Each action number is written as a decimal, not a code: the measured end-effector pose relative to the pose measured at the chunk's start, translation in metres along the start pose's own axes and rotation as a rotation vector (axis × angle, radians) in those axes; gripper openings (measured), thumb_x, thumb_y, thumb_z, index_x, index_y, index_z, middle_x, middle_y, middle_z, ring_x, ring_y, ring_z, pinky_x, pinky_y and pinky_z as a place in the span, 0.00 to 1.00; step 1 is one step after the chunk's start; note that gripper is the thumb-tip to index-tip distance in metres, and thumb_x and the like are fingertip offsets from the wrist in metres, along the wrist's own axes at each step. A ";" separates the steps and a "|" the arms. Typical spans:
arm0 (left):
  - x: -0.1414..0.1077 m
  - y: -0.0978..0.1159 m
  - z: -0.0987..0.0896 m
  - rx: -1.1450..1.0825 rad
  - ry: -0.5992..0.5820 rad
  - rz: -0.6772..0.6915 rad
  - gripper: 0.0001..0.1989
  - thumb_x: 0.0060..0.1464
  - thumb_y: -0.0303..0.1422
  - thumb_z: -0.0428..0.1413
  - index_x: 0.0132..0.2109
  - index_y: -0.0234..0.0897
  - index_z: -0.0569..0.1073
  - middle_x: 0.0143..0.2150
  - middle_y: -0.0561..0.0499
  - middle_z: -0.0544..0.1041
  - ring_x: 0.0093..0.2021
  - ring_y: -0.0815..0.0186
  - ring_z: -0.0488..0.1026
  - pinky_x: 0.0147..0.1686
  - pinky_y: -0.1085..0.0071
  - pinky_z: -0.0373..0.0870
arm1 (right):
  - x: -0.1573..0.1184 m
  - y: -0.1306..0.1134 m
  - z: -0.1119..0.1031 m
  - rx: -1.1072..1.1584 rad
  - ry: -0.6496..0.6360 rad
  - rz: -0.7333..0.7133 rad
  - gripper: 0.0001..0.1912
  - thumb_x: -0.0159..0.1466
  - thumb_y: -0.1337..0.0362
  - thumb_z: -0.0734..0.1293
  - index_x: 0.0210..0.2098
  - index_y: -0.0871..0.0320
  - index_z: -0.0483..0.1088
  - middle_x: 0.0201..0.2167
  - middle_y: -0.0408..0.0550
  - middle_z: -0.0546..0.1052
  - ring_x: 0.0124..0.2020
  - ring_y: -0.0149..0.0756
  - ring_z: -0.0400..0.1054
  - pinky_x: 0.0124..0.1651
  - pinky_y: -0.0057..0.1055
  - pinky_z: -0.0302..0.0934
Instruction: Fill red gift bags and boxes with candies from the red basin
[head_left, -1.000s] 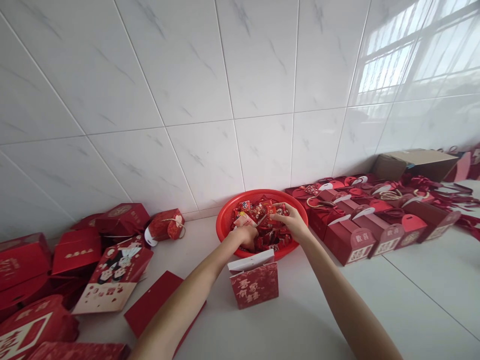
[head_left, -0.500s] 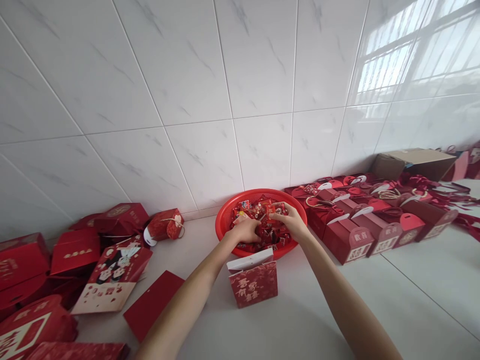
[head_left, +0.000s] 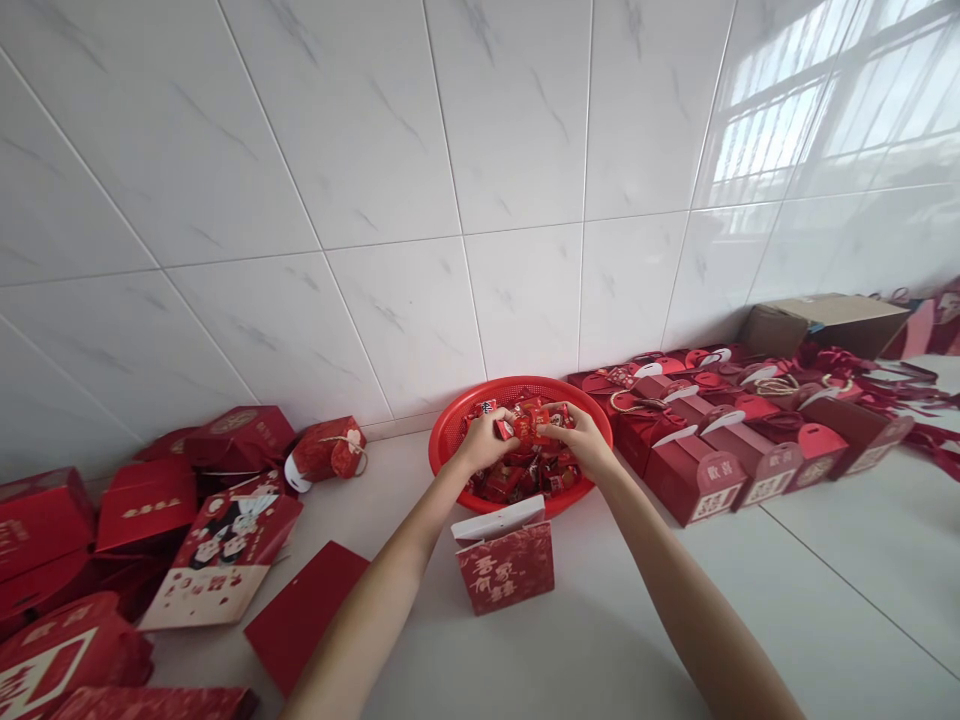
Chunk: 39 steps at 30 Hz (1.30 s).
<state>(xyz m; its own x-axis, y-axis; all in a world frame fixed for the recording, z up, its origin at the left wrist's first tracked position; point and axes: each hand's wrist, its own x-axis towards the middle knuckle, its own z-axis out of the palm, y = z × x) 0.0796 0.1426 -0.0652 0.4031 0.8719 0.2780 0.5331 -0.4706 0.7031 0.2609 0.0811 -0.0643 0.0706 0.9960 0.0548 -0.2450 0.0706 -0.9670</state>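
Observation:
A round red plastic basket stands against the wall, heaped with wrapped candies. Over its left half, my left hand is closed on a small candy in a red and white wrapper. My right hand pinches a red-wrapped candy between thumb and fingers, close beside the left. Just in front of the basket stands a small red gift box with pale lettering, upright, its white inner flap raised.
Red gift boxes with handles stand in rows on the right. A cardboard box sits behind them. More red boxes are piled on the left, near a flat red card-like piece. White tiled wall rises behind.
My left hand has risen from low among the candies and moved slightly up, now with a candy in its fingers. My right hand stays almost in place, still pinching.

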 end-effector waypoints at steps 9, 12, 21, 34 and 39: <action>0.004 -0.012 0.001 -0.099 0.007 0.069 0.11 0.42 0.27 0.60 0.37 0.38 0.76 0.38 0.52 0.81 0.38 0.62 0.77 0.40 0.68 0.74 | 0.003 0.005 -0.002 -0.001 -0.017 -0.020 0.26 0.43 0.57 0.79 0.39 0.55 0.70 0.34 0.42 0.74 0.32 0.37 0.72 0.31 0.34 0.72; 0.004 -0.011 0.000 -0.119 0.002 0.115 0.15 0.42 0.25 0.59 0.41 0.38 0.77 0.45 0.49 0.81 0.47 0.59 0.77 0.50 0.65 0.73 | 0.004 0.005 -0.002 0.008 -0.014 -0.035 0.26 0.43 0.57 0.79 0.38 0.56 0.70 0.31 0.41 0.74 0.30 0.37 0.72 0.33 0.34 0.71; 0.003 -0.010 0.001 -0.183 -0.062 0.045 0.29 0.46 0.17 0.51 0.56 0.37 0.75 0.59 0.45 0.76 0.61 0.59 0.71 0.61 0.62 0.67 | 0.003 0.005 -0.002 0.014 -0.014 -0.028 0.25 0.43 0.58 0.79 0.39 0.55 0.71 0.29 0.41 0.75 0.30 0.38 0.73 0.31 0.33 0.70; 0.005 -0.017 0.001 -0.291 -0.065 -0.041 0.36 0.45 0.16 0.54 0.62 0.37 0.66 0.60 0.39 0.74 0.59 0.56 0.73 0.52 0.63 0.75 | 0.002 0.003 -0.001 0.007 -0.001 -0.025 0.25 0.42 0.57 0.79 0.38 0.55 0.71 0.32 0.41 0.75 0.31 0.38 0.73 0.31 0.34 0.71; 0.003 -0.015 0.000 -0.351 -0.082 -0.107 0.36 0.45 0.16 0.56 0.63 0.37 0.66 0.57 0.38 0.76 0.53 0.56 0.77 0.45 0.65 0.78 | 0.002 0.004 -0.002 0.009 -0.012 -0.043 0.25 0.43 0.57 0.79 0.38 0.55 0.71 0.32 0.41 0.75 0.32 0.38 0.73 0.33 0.34 0.71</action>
<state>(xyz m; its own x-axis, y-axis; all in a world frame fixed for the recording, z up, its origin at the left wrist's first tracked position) 0.0732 0.1521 -0.0751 0.4249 0.8932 0.1470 0.2937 -0.2896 0.9110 0.2617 0.0836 -0.0688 0.0698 0.9926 0.0994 -0.2508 0.1140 -0.9613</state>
